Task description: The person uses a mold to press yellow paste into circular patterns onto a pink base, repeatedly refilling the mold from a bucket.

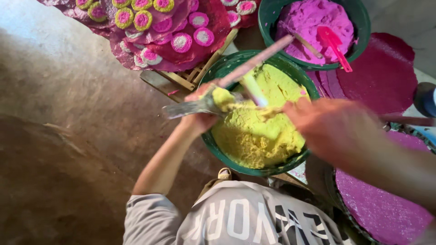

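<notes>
I am watching the left hand [200, 109] closing tightly round a flat blade [184, 109], which is carrying a lump of yellow paste [259, 136] over the green bowl [254, 171]; the right hand [318, 120] is blurring (I cannot tell its grip); loading looks underway; next, I judge, steadying the lump.

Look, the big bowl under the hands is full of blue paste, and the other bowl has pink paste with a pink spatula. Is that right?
Not quite. The head view shows the paste in the big green bowl under the hands is yellow, not blue. The other bowl does hold pink paste with a pink spatula.
</notes>
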